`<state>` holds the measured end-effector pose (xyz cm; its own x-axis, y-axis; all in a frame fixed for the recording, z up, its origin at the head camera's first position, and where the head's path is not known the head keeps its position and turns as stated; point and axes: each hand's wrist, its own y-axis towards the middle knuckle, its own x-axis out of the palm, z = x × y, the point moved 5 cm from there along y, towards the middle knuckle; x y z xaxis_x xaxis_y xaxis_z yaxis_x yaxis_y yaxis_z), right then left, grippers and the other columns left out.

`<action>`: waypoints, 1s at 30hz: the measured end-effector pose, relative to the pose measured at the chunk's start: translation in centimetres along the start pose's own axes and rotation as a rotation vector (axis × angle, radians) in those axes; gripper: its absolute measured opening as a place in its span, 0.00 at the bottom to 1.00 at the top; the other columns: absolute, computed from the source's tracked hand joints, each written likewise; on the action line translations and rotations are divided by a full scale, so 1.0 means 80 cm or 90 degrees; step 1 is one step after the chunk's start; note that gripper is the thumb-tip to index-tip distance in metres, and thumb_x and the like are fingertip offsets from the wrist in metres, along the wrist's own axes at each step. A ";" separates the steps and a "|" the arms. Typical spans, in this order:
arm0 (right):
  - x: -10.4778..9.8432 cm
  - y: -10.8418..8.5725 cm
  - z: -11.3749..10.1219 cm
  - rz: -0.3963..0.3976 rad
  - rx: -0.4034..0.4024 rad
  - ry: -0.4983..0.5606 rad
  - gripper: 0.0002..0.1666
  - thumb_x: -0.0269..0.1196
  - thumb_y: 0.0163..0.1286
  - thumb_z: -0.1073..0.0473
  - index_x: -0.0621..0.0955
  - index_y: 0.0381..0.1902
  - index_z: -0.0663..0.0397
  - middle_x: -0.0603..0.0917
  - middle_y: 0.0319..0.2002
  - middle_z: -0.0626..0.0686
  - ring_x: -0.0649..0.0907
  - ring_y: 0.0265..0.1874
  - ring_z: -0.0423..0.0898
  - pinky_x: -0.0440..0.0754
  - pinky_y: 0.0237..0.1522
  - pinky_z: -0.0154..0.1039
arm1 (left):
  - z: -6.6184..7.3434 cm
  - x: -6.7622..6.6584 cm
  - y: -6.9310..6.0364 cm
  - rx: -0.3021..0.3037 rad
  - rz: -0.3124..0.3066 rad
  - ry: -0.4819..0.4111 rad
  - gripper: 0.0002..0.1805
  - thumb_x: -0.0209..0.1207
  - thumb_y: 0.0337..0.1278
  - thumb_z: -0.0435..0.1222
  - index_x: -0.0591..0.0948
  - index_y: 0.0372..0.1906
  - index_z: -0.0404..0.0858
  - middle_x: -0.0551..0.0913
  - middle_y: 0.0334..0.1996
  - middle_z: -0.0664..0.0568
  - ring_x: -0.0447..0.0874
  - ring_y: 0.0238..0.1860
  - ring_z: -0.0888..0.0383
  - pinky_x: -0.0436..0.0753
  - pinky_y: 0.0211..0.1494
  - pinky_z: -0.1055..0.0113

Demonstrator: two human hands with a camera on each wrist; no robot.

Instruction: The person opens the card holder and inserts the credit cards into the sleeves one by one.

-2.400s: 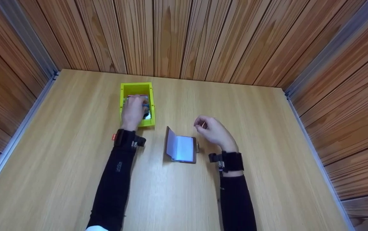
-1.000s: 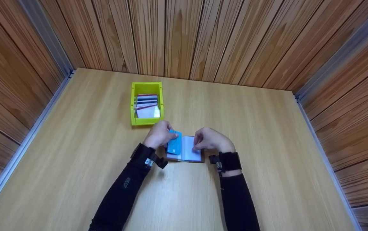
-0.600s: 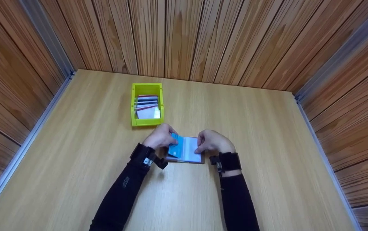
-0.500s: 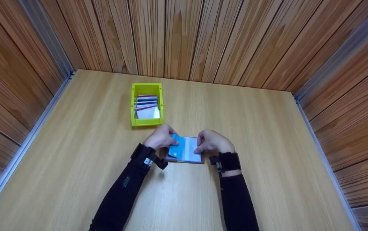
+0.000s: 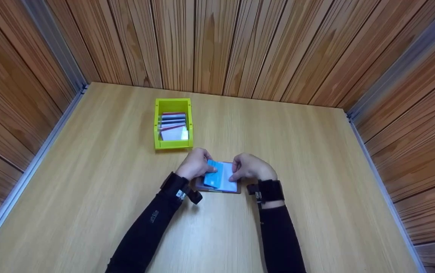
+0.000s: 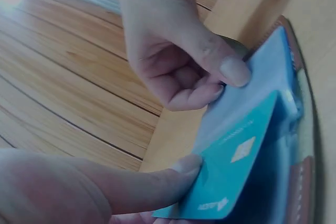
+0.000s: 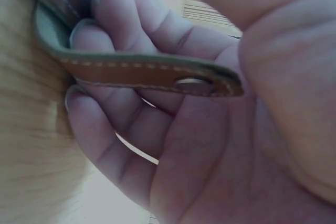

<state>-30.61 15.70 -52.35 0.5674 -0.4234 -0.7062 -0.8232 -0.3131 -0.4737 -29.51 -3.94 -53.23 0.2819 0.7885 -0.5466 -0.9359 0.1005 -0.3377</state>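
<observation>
A bright blue bank card [image 5: 213, 177] with a chip is pinched between the thumb and fingers of my left hand [image 5: 194, 165]. The card is tilted over the pages of an open brown card holder [image 5: 233, 186] lying on the table. My right hand [image 5: 253, 167] pinches one of its clear plastic sleeves [image 6: 262, 69], thumb on top. In the left wrist view the card's edge lies against the sleeves; whether it is inside a pocket I cannot tell. The holder's stitched strap [image 7: 142, 71], with a metal snap, sticks out across the right fingers.
Beyond my left hand stands a yellow-green bin [image 5: 174, 145] holding several cards [image 5: 173, 132]. Wooden panel walls [image 5: 210, 45] enclose the table [image 5: 297, 151] at the back and sides.
My left hand has left the bin and brought the blue card to the holder, lately shifting it slightly right. My right hand has come onto the holder, which now lies spread wider.
</observation>
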 end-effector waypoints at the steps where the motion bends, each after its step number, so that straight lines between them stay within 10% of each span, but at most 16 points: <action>1: 0.000 0.000 0.000 -0.001 -0.001 -0.001 0.16 0.82 0.62 0.56 0.83 0.35 0.51 0.82 0.34 0.47 0.79 0.36 0.46 0.73 0.37 0.39 | 0.001 0.002 0.000 -0.002 -0.001 -0.002 0.17 0.79 0.58 0.34 0.85 0.47 0.35 0.80 0.36 0.52 0.78 0.41 0.56 0.74 0.42 0.68; 11: 0.000 0.001 0.000 -0.006 0.014 0.005 0.15 0.82 0.63 0.57 0.83 0.35 0.51 0.82 0.34 0.48 0.79 0.36 0.47 0.74 0.38 0.39 | -0.021 0.029 0.036 0.032 0.061 0.070 0.21 0.82 0.56 0.41 0.80 0.43 0.39 0.82 0.38 0.51 0.79 0.40 0.54 0.77 0.43 0.63; 23: -0.007 -0.005 0.001 0.008 0.009 0.006 0.12 0.79 0.66 0.59 0.84 0.40 0.51 0.83 0.38 0.50 0.80 0.39 0.48 0.76 0.40 0.40 | 0.011 0.008 -0.003 -0.009 0.018 0.036 0.12 0.80 0.57 0.37 0.88 0.36 0.34 0.80 0.27 0.54 0.78 0.27 0.58 0.73 0.29 0.69; 30: -0.014 -0.010 0.008 0.025 0.007 0.010 0.12 0.79 0.66 0.61 0.85 0.41 0.54 0.85 0.39 0.50 0.81 0.39 0.47 0.77 0.41 0.39 | -0.023 0.023 0.036 0.016 0.029 0.072 0.20 0.83 0.53 0.41 0.82 0.17 0.41 0.71 0.15 0.59 0.72 0.18 0.61 0.67 0.22 0.68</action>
<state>-30.61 16.97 -51.49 0.5351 -0.4480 -0.7162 -0.8448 -0.2869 -0.4517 -31.29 -3.31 -56.65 0.2604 0.7191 -0.6442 -0.9527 0.0831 -0.2924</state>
